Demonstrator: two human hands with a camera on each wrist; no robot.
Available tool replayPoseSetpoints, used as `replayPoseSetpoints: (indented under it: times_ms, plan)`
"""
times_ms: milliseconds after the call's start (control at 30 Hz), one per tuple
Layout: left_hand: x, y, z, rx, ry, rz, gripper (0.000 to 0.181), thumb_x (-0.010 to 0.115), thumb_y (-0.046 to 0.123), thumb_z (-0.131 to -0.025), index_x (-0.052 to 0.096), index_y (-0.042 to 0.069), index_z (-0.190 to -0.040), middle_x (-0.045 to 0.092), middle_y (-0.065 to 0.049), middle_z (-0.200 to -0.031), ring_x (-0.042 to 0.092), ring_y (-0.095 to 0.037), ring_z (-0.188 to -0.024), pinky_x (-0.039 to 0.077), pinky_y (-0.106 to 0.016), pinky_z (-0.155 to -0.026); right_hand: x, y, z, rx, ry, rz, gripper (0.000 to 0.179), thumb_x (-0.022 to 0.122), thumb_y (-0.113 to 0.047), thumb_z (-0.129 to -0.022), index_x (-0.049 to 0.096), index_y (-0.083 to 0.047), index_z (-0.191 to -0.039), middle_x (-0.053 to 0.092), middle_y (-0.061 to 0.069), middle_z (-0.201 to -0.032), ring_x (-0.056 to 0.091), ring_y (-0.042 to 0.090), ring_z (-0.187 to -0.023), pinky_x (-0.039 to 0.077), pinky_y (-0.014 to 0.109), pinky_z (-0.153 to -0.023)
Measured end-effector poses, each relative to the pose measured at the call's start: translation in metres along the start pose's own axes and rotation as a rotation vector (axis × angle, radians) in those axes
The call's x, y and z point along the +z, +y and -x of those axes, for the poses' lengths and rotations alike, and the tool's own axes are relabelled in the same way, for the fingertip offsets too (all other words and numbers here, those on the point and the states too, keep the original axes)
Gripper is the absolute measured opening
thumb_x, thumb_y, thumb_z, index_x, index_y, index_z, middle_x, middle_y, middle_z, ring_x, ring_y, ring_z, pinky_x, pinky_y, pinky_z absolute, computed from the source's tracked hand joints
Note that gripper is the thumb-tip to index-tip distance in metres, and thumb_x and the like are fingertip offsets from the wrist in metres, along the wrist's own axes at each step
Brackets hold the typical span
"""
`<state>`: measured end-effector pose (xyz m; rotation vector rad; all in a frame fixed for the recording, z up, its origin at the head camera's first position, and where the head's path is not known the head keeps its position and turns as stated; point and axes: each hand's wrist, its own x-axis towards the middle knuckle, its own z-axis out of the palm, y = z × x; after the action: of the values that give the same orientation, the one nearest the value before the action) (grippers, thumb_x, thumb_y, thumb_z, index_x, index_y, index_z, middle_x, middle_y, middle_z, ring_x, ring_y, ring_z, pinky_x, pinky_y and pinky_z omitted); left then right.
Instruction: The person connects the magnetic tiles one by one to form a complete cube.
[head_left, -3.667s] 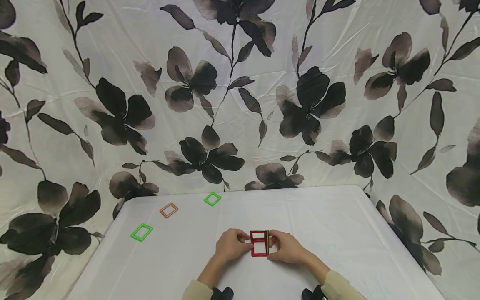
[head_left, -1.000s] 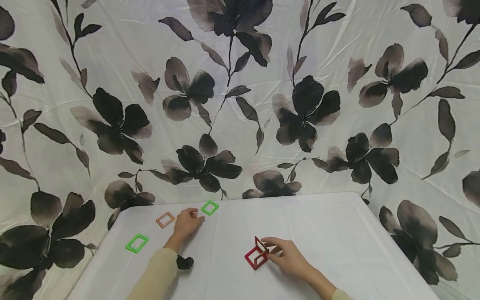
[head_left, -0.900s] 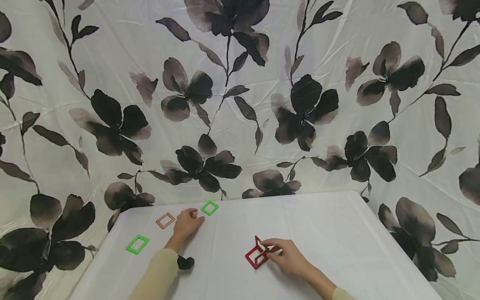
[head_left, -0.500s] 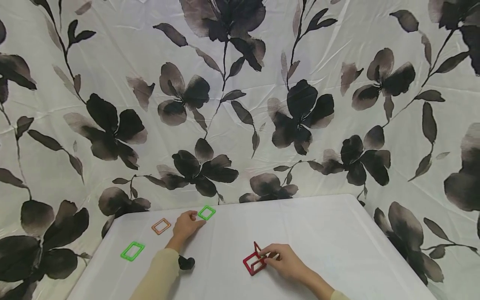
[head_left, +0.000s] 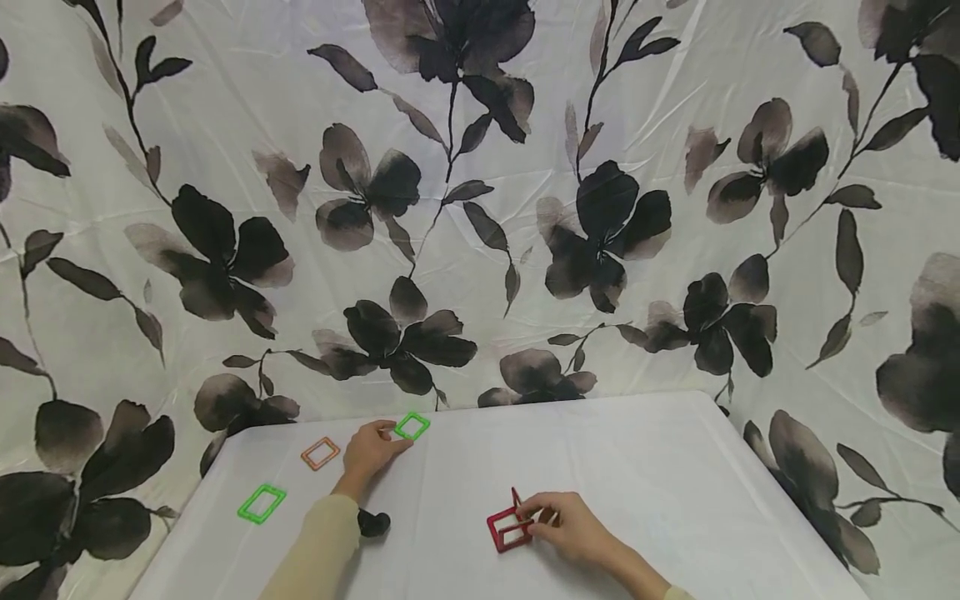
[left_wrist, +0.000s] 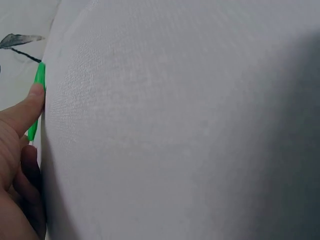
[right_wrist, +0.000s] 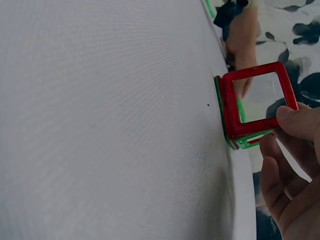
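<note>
Rightwards, our nearer left hand [head_left: 369, 452] pinches the green square plastic frame [head_left: 422, 432]. Our right hand [head_left: 568, 522] holds red square plastic frames [right_wrist: 230, 106].

soft light, faint sheen on floral backdrop [head_left: 480, 208], dimmer wrist views, blurred shadows on tabletop [left_wrist: 165, 120]

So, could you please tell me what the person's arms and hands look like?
The left hand and right hand are bare, without gloves. The left sleeve is long and pale beige; only a sliver of a similar right sleeve shows. A rounded black device juts out beside the left wrist.
</note>
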<state>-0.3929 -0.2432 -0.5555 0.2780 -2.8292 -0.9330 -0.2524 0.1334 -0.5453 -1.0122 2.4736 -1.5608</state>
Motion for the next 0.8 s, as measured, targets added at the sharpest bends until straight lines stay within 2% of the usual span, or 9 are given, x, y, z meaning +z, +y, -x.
replayPoseSetpoints:
  times_ms: [167,267,433,600,700,800]
  plan:
    - [0.004,-0.001,-0.001,-0.022,-0.012,-0.019,0.065,0.083,0.048,-0.071,0.068,0.007,-0.119,0.061,0.0,-0.086,0.052,-0.02,-0.072,0.039,-0.033,-0.057,-0.001,0.0,0.0,0.049,-0.024,-0.024,0.019,0.07,-0.001,-0.087,0.071,-0.005,-0.105,0.069,-0.004,-0.095,0.062,0.008,-0.071,0.049,0.023,-0.06]
    - [0.006,0.0,-0.002,-0.035,-0.01,-0.027,0.065,0.083,0.047,-0.071,0.068,0.006,-0.119,0.061,-0.001,-0.086,0.053,-0.02,-0.072,0.04,-0.034,-0.058,-0.001,0.0,0.0,0.059,-0.022,-0.025,0.019,0.07,-0.002,-0.087,0.071,-0.006,-0.105,0.069,-0.004,-0.096,0.062,0.009,-0.072,0.049,0.023,-0.061]
    - [0.005,0.004,-0.001,-0.073,0.013,0.004,0.064,0.083,0.042,-0.073,0.064,0.006,-0.123,0.063,-0.005,-0.095,0.057,-0.025,-0.081,0.044,-0.041,-0.068,-0.001,-0.003,-0.003,0.04,-0.017,-0.026,0.018,0.07,-0.004,-0.088,0.07,-0.007,-0.105,0.07,0.001,-0.099,0.061,0.011,-0.076,0.05,0.025,-0.062]
    - [0.006,0.007,0.004,-0.118,0.049,0.173,0.055,0.082,0.028,-0.076,0.062,0.005,-0.121,0.067,-0.012,-0.103,0.062,-0.03,-0.091,0.045,-0.045,-0.075,0.0,-0.005,-0.002,0.058,-0.01,-0.03,0.017,0.07,-0.006,-0.088,0.07,-0.008,-0.105,0.07,0.002,-0.101,0.061,0.012,-0.076,0.049,0.025,-0.062]
    - [0.007,0.007,0.008,-0.18,0.089,0.281,0.04,0.076,0.023,-0.081,0.066,0.006,-0.115,0.07,-0.01,-0.095,0.063,-0.025,-0.081,0.045,-0.038,-0.068,0.0,-0.003,-0.001,0.073,-0.024,-0.024,0.017,0.07,-0.006,-0.088,0.07,-0.008,-0.105,0.07,0.002,-0.1,0.061,0.012,-0.076,0.049,0.025,-0.062]
    - [0.005,0.007,0.012,-0.23,0.135,0.433,0.03,0.07,0.02,-0.087,0.068,0.003,-0.111,0.069,-0.008,-0.086,0.06,-0.019,-0.069,0.043,-0.031,-0.059,0.001,-0.002,-0.001,0.068,-0.03,-0.012,0.017,0.07,-0.007,-0.089,0.07,-0.008,-0.106,0.069,0.001,-0.1,0.061,0.01,-0.076,0.05,0.025,-0.062]
